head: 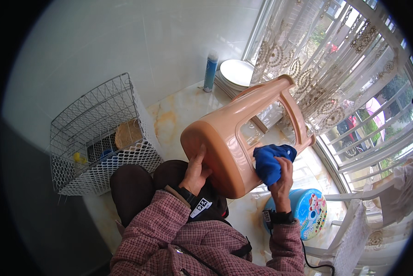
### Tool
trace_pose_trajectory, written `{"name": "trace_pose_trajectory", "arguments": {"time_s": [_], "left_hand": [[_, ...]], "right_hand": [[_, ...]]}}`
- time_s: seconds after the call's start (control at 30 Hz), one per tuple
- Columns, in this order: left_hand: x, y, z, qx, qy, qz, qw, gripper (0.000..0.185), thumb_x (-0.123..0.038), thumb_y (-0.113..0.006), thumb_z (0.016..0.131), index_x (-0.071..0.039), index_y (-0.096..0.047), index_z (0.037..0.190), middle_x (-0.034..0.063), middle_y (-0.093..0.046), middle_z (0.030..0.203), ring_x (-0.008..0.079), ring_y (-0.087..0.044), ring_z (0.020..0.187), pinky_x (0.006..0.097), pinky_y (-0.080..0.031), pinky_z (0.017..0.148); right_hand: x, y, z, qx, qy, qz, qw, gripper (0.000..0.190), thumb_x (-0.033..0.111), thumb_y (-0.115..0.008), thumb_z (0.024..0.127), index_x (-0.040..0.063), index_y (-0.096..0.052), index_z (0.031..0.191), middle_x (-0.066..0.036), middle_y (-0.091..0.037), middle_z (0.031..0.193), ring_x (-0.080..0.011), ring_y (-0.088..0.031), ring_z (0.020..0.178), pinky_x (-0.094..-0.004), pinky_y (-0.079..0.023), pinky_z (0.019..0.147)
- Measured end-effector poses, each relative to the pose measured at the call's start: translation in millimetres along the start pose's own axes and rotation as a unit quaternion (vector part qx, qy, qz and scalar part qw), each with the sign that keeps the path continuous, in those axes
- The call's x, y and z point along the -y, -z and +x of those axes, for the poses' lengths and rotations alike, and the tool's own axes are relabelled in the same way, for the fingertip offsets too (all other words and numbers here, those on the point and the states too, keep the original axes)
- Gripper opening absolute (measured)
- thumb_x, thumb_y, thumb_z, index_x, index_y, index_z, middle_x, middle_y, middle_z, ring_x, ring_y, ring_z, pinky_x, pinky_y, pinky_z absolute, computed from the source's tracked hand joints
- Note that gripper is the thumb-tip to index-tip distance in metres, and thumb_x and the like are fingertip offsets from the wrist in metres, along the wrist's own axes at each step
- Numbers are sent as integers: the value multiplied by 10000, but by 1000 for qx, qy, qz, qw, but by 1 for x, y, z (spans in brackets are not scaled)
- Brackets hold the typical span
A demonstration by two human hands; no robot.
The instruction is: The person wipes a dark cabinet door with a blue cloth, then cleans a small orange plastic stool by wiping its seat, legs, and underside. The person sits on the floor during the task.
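Note:
An orange-brown plastic stool (223, 120) lies tilted on its side before me, its darker seat turned towards my lap and its legs pointing at the window. My left hand (195, 172) rests against the seat, thumb spread on its surface and the other fingers partly hidden at the lower side. In my right hand (283, 179) is a bunched blue cloth (272, 164), which lies against the stool's side by the opening between the legs. Most of the palm under the cloth is hidden.
To the left stands a wire pet cage (99, 127) with a straw nest inside. White plates (237, 73) are stacked by the wall beside a blue spray can (210, 72). A blue round children's stool (310, 214) is near my right forearm. Lace curtains (303, 69) hang at the window.

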State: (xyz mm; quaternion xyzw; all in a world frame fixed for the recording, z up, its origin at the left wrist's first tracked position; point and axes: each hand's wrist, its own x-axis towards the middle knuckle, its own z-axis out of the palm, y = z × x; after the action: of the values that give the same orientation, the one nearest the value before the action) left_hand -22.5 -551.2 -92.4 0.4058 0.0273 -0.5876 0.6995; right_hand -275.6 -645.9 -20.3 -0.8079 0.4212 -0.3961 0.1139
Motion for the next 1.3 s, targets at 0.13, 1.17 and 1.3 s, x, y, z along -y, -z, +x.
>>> {"name": "trace_pose_trajectory", "arguments": {"time_s": [0.13,1.17,1.3], "left_hand": [[-2,-4,-4,-7,1,3,1000,742,-608,-760,736,-152,-549,1283,2,-590,1238,170,-496,1135,340,-384,890],[-4,-2,-4,18,4,0,1000,813,-669,-724,735,-214,-476,1362,-23,-521,1311,165,-433,1196,387,-330,948],[-6,-5,-6,5,14,-1,1000,819,-671,-721,736,-212,-472,1367,-21,-511,1333,168,-425,1211,398,-324,957]], "right_hand": [[-31,1,13,-27,-40,-40,998,364,180,-656,813,71,-618,1159,-157,-570,1185,-362,-526,1141,-419,-418,1003],[7,-7,-3,-8,-30,12,999,531,51,-742,694,63,-590,1203,-149,-573,1169,-346,-569,1086,-385,-458,959],[-28,0,16,-20,-53,-38,998,443,95,-723,746,101,-628,1178,-136,-556,1251,-345,-520,1153,-399,-425,1003]]}}
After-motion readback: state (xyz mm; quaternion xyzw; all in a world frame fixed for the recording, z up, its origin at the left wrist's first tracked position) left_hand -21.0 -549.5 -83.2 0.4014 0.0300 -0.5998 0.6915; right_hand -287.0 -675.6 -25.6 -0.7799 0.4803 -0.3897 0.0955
